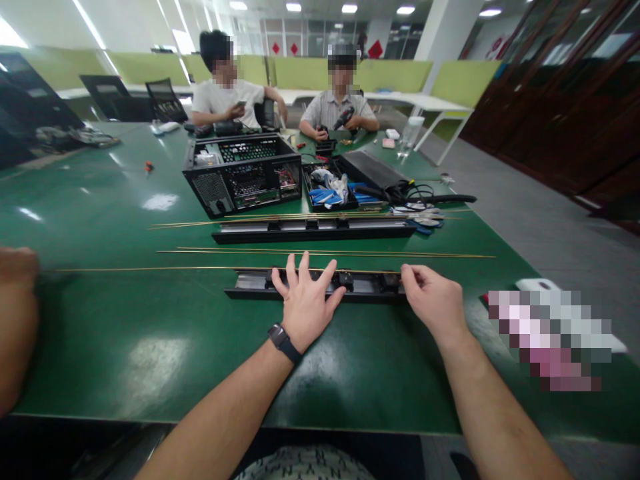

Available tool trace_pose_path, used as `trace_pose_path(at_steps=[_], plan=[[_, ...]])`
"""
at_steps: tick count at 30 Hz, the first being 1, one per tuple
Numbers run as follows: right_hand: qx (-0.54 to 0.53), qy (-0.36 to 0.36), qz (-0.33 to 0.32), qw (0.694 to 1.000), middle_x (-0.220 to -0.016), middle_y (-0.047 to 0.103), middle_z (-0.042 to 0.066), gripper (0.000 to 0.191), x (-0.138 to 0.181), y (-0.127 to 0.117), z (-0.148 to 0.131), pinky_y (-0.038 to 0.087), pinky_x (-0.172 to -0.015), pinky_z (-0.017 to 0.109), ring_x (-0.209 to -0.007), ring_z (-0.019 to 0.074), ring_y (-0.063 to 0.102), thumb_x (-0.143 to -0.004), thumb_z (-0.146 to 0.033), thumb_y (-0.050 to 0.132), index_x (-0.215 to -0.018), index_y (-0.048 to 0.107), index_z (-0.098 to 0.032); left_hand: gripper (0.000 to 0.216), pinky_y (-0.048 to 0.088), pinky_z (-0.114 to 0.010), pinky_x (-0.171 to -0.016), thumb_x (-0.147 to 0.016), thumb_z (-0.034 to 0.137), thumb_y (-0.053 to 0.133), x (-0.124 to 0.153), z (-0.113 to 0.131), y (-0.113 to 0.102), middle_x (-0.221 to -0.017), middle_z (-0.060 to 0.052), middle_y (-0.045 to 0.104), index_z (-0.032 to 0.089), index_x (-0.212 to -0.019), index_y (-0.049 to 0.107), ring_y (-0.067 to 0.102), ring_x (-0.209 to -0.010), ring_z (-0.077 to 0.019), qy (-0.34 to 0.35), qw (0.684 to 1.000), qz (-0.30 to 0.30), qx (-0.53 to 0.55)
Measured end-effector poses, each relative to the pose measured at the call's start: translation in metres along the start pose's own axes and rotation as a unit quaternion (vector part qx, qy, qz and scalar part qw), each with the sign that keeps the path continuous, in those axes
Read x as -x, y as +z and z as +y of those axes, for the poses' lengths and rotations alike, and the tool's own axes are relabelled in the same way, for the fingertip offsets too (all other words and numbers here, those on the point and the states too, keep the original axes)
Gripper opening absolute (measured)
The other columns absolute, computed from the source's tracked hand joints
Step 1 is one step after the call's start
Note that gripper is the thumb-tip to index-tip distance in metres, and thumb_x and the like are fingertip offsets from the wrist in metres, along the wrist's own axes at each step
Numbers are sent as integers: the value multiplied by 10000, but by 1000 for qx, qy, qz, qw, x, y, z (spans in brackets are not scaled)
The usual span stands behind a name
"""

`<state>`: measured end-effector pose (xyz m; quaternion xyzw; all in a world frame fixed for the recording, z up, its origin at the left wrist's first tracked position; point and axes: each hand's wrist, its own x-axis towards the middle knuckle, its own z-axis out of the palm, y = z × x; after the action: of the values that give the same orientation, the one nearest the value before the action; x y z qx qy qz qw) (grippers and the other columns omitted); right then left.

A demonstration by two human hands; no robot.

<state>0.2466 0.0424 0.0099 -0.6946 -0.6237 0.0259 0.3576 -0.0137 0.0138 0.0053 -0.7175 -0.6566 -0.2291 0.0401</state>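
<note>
Head view. Left hand [307,297], lower centre of frame: grip released, fingers splayed across the near rail [367,297], hiding part of its channel. How firmly the fingertips press, can't judge. Watch [284,342] on that wrist.

Right hand [434,297], right of centre: thumb and forefinger pinched on the right end of a thin brass rod [150,269], the tip itself covered by them. Rod lies along the near rail's far edge, is masked where the left fingers cross it, runs on toward the left of frame. Its left end is lost near another person's arm [17,327], cut off by the frame's left border; whether that person holds it, can't tell.

Near rail: black, small dark blocks [345,281] in the channel, detail poor, dark on dark; right end behind the right hand. Just above in frame, loose rods [400,254], too fine to count surely. Higher, far rail [313,235], more rods at its back edge.

Upper centre: case [250,183], interior mostly shadowed; gloves [327,190] heaped beside it. Person with drill [343,119] beyond, head pixelated. Right side of table [125,320]: covered item [550,337], unreadable under pixel blocks.
</note>
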Motion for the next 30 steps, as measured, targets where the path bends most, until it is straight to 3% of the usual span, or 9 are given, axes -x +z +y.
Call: trace_pose_path(at_steps=[30], plan=[[-2,21,-9,1000,-833,810,56,402,-1,-2,-3,480,-710,343,-791,256,764,-987,-546,547,-903,816,-260,491,168,-822,-1250,-1024,559,641,0,1,-2,-1699,-164,470,443,-1500,666,309,-1621,-472,-1,1000,-1,5]])
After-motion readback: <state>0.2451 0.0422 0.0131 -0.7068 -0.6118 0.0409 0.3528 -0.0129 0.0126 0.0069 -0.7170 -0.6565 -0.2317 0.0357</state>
